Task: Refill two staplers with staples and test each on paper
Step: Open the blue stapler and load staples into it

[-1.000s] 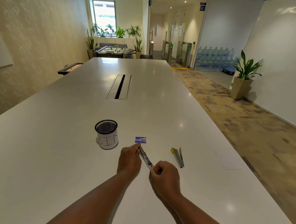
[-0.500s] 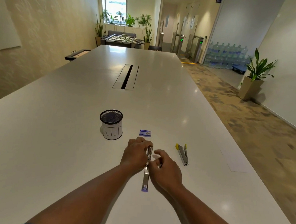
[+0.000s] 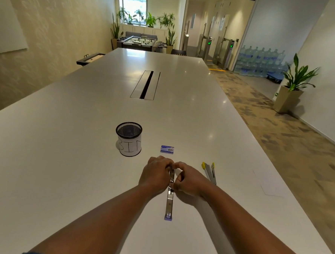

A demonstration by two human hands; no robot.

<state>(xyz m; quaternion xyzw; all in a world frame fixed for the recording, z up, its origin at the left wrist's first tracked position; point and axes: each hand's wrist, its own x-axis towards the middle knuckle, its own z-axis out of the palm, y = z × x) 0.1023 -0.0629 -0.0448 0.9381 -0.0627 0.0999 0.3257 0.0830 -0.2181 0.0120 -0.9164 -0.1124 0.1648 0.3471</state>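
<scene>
A silver stapler with a blue end [image 3: 169, 202] lies unfolded on the white table [image 3: 66, 160], pointing toward me. My left hand [image 3: 155, 172] and my right hand [image 3: 189, 179] both pinch its far half from either side, fingers closed around it. Just beyond the hands sits a small blue staple box [image 3: 167, 149]. A second stapler with yellow tips [image 3: 209, 172] lies open to the right of my right hand. Near the table's right edge lies a white sheet of paper [image 3: 271, 184], hard to make out against the table.
A black mesh cup wrapped in paper marked "BIN" [image 3: 128, 139] stands left of the staple box. A cable slot [image 3: 145, 84] runs along the table's middle. The right table edge drops to a carpeted floor with a potted plant [image 3: 294, 83].
The stapler has been swung from a diagonal to lie straight toward me and folded open. Both hands have closed in together on its far half.
</scene>
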